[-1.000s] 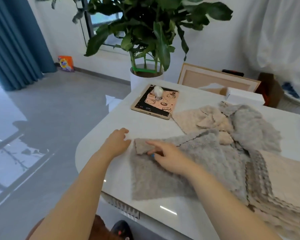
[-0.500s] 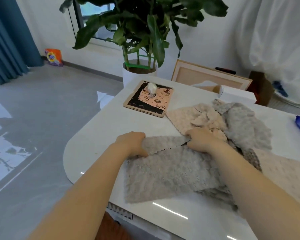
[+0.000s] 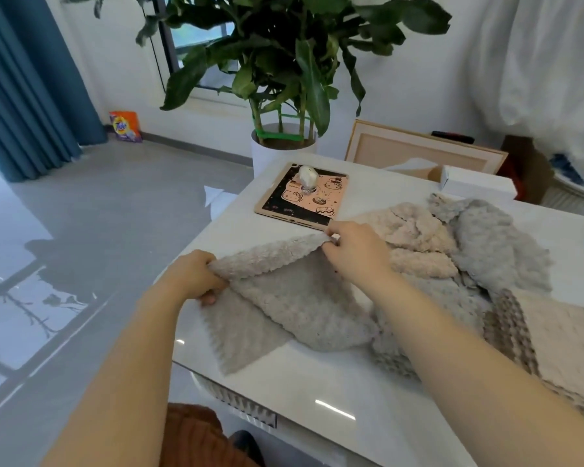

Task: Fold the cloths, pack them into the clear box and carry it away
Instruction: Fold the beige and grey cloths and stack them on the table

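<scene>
A fluffy grey cloth [image 3: 294, 308] hangs lifted over the white table [image 3: 304, 389], its lower corner still lying near the front edge. My left hand [image 3: 196, 278] grips the cloth's left top corner. My right hand [image 3: 354, 251] pinches the right top corner, so the top edge is stretched between both hands. Behind my right hand lies a loose heap of beige cloths [image 3: 415, 237] and grey cloths [image 3: 496, 244]. A flat stack of cloths [image 3: 560, 345] sits at the right edge. No clear box is in view.
A tablet in a cartoon case [image 3: 304, 200] with a small white object on it lies at the table's far side. A white box [image 3: 476, 185] and a framed board [image 3: 418, 150] stand behind. A potted plant [image 3: 284, 139] stands beyond the table; grey floor lies left.
Both hands have taken the grey cloth's top corners and raised its edge off the table. A second ago the right hand lay flat on it and the left rested beside it.
</scene>
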{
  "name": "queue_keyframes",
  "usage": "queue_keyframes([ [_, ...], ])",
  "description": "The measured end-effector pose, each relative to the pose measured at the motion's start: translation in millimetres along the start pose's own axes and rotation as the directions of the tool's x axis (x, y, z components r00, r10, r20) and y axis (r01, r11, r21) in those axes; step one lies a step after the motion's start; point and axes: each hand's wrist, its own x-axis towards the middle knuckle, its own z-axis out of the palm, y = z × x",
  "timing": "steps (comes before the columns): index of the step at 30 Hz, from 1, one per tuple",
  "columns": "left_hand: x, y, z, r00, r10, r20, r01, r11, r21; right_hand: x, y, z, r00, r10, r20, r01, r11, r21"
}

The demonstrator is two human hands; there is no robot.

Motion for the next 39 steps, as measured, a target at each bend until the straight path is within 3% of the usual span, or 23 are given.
queue_keyframes([
  [3,5.5,-9.4,5.5,0.990,0.041,-0.138,-0.052,0.996,-0.074,7.5,3.8,19.0,0.986,0.131,0.107,-0.154,0.958,0.243],
  [5,10.1,-10.3,9.5,0.984,0.065,-0.167,-0.080,0.993,-0.084,7.7,9.0,28.4,0.965,0.204,0.167,-0.261,0.833,0.488],
  [8,15.7,-6.6,12.5,0.985,0.066,-0.159,-0.090,0.984,-0.153,4.5,10.5,31.5,0.970,0.206,0.133,-0.239,0.679,0.694],
  [12,18.6,3.1,19.7,0.991,0.040,-0.131,-0.066,0.977,-0.202,-0.3,12.5,30.9,0.998,0.027,0.049,-0.051,0.788,0.614],
  [15,19.8,7.9,20.3,0.990,0.045,-0.136,-0.070,0.980,-0.188,-3.2,18.4,36.0,0.975,0.150,0.162,-0.213,0.839,0.500],
  [18,20.1,10.0,18.4,0.981,-0.008,-0.193,-0.071,0.916,-0.395,-5.7,24.6,34.5,0.936,0.276,0.218,-0.347,0.830,0.437],
  [20,19.6,10.2,17.7,0.963,-0.039,-0.265,-0.103,0.858,-0.503,-7.1,25.8,27.0,0.910,0.327,0.255,-0.415,0.723,0.552],
  [24,18.0,13.3,13.4,0.934,-0.039,-0.354,-0.196,0.774,-0.602,-4.2,29.2,10.5,0.835,0.393,0.385,-0.498,0.243,0.832],
  [26,15.9,12.6,12.0,0.936,-0.017,-0.353,-0.222,0.748,-0.626,-1.0,31.6,4.9,0.804,0.420,0.421,-0.512,0.129,0.849],
  [28,13.4,10.0,15.1,0.940,0.013,-0.341,-0.213,0.803,-0.556,-0.4,34.7,3.4,0.767,0.457,0.450,-0.590,0.228,0.774],
  [31,10.9,7.7,25.8,0.944,0.047,-0.327,-0.147,0.947,-0.287,-4.9,43.8,7.3,0.743,0.454,0.492,-0.669,0.493,0.556],
  [33,9.2,10.2,30.3,0.946,0.057,-0.320,-0.110,0.982,-0.151,-8.0,43.9,7.2,0.723,0.439,0.533,-0.678,0.599,0.426],
  [37,5.5,11.8,32.5,0.972,-0.085,-0.220,0.061,0.992,-0.114,-6.8,38.2,4.5,0.711,0.481,0.513,-0.695,0.592,0.408],
  [39,3.9,11.6,30.8,0.967,-0.167,-0.190,0.143,0.981,-0.135,-5.7,39.1,6.5,0.733,0.509,0.451,-0.673,0.637,0.375],
])
